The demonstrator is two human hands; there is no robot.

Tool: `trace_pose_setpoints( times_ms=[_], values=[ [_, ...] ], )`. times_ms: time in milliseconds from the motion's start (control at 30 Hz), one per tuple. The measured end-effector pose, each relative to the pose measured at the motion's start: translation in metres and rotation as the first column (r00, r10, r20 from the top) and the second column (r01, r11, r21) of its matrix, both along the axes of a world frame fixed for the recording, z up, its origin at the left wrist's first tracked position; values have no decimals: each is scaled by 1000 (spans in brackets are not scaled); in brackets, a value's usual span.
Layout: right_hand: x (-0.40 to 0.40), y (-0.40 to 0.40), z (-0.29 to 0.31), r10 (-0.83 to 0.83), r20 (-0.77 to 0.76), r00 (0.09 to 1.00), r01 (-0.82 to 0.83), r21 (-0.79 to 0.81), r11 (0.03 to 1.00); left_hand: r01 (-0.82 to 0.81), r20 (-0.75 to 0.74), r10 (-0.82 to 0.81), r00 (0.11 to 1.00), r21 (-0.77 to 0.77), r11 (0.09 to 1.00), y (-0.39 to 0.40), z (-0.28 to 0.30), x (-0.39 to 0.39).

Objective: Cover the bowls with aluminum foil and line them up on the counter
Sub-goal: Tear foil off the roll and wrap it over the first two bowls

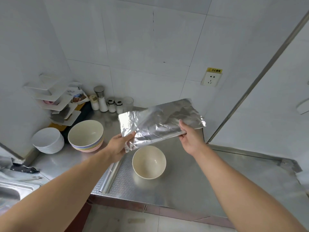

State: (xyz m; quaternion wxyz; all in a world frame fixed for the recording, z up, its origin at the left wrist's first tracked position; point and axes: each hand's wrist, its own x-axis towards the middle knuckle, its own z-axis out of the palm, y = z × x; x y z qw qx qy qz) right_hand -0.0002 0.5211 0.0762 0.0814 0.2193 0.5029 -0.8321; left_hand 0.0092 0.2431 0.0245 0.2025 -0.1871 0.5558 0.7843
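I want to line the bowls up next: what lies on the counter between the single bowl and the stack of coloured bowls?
In the head view, the foil roll lies on the counter between the single bowl and the stack of coloured bowls, with the left hand above that stretch.

both my bare arms reach forward from the lower corners, forearms angled inward. my left hand (pixel 119 144) is turned palm up, thumb on top and fingers curled under, pinching the near left corner of a foil sheet (pixel 160 121). my right hand (pixel 189 137) is raised a little higher, thumb up over the sheet's near right edge, fingers gripping it from below.
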Motion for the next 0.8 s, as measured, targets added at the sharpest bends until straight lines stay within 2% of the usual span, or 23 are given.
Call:
trace_pose_setpoints(
  times_ms=[67,133,233,333,433,500,633,733,800],
  values=[
    [-2,-1,9,-40,-8,999,40,50,998,163,25,-162,987,-28,986,-6,-2,6],
    [-3,6,19,-33,-58,998,38,75,997,221,46,-219,975,-53,974,-21,-8,9],
    [-1,19,36,151,-135,979,-131,151,980,243,-9,-248,969,-173,954,-40,-13,7],
    [-3,25,47,326,-74,943,-293,284,913,271,-81,-286,955,-162,949,-32,-2,-5],
    [-8,22,47,402,-23,915,-367,365,856,433,-128,-454,882,-163,887,1,28,-7],
    [-10,16,43,420,-26,907,-378,385,842,465,-118,-487,865,-171,869,24,38,-7],
    [-12,8,27,360,-20,933,-329,358,874,267,-120,-297,947,-214,940,51,31,-8],
    [-5,3,9,383,33,923,-374,307,875,113,-93,-118,989,-56,992,53,23,-4],
    [1,2,-6,426,90,900,-432,310,847,55,-69,-57,996,-19,998,49,17,-5]
  ],
)
